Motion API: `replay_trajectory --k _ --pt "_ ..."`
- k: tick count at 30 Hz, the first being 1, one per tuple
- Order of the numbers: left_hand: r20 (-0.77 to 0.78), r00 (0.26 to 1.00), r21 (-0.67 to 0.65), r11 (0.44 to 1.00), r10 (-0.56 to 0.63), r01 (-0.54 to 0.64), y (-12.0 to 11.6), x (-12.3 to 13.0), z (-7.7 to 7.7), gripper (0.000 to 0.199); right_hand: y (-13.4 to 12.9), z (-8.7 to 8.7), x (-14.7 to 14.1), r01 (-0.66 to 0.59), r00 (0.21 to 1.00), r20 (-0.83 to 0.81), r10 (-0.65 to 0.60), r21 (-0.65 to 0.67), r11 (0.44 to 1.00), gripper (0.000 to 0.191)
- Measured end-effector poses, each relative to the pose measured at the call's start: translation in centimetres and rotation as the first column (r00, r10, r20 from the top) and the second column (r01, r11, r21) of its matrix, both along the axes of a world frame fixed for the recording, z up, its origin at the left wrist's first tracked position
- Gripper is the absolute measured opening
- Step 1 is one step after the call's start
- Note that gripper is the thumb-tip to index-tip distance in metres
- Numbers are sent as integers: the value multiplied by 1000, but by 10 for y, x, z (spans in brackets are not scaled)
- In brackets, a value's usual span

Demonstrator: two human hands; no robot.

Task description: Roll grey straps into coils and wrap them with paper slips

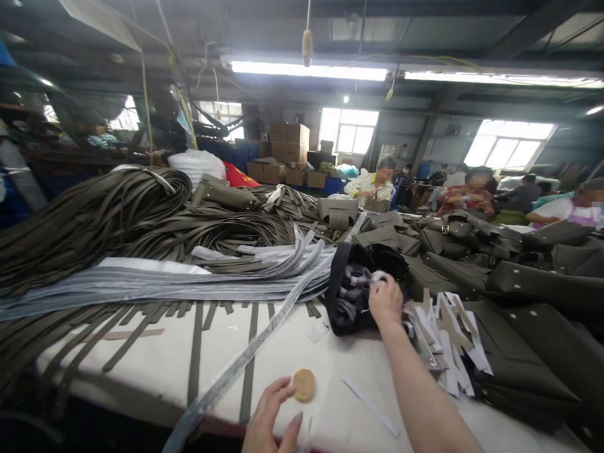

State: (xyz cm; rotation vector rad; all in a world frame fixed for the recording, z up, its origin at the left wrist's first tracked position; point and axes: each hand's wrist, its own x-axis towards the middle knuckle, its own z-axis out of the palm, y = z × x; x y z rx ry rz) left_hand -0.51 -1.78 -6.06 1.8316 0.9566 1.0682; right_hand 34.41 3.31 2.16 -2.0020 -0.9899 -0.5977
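Note:
My right hand (387, 302) reaches over the mouth of a black fabric bag (335, 281). Its fingers are closed on a small whitish thing (378, 277), blurred and partly hidden by the hand. Inside the bag lie several dark, roll-like items (352, 295). Near the table's front edge, my left hand (272, 425) has its fingers apart and holds nothing. Just beyond its fingertips is a round tan disc (304, 385) with a yellowish edge. A thin white strip (371, 406) lies on the white table (336, 361) between my arms.
Bundles of olive-grey straps (107, 211) and pale grey strips (154, 290) cover the left side. One long strip (246, 354) hangs over the front edge. Paper strips (450, 343) lie right of the bag, beside stacked dark bags (521, 363). Several people work farther back.

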Motion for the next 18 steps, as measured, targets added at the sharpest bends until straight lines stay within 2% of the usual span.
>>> replay_trajectory --k 1,3,4,6,8,9,11,13,14,15,16,17,18 --pt "-59 996 47 997 62 -59 9 -11 1 32 11 -6 8 -22 999 -35 20 -70 997 23" --pt "-215 951 167 968 220 -186 31 -38 3 33 19 -20 15 -70 996 -59 63 -123 990 24" --pt "-300 900 229 940 316 -253 42 -52 2 35 17 -26 14 -82 995 -63 75 -134 988 26" --pt "-463 748 323 876 476 -357 62 -78 -3 39 6 -36 7 -102 993 -66 94 -144 984 33" --pt "-616 609 319 865 499 -387 77 -95 -9 39 -7 -44 -8 -148 989 -39 144 -119 982 38" --pt "-674 575 277 880 464 -385 82 -100 -10 36 -13 -47 -18 -196 981 -14 196 -103 975 38" --pt "-746 565 148 915 352 -375 89 -103 -8 23 -20 -54 -44 -340 938 36 344 -99 935 35" --pt "-778 589 -9 932 221 -362 90 -102 3 16 -21 -60 -71 -491 864 37 502 -156 857 36" --pt "-765 627 -94 938 146 -333 87 -102 12 18 -19 -62 -84 -548 827 18 561 -195 814 37" --pt "-715 697 -183 947 57 -266 82 -104 22 21 -16 -64 -96 -587 798 -6 602 -231 776 41" --pt "-617 785 -273 951 -56 -147 75 -107 33 24 -11 -64 -107 -612 778 -30 628 -261 746 47" --pt "-474 859 -350 937 -192 16 65 -114 44 28 -6 -64 -117 -627 766 -51 641 -286 725 56" --pt "-307 894 -396 898 -325 191 52 -122 53 34 -1 -63 -126 -632 761 -72 644 -307 712 65"
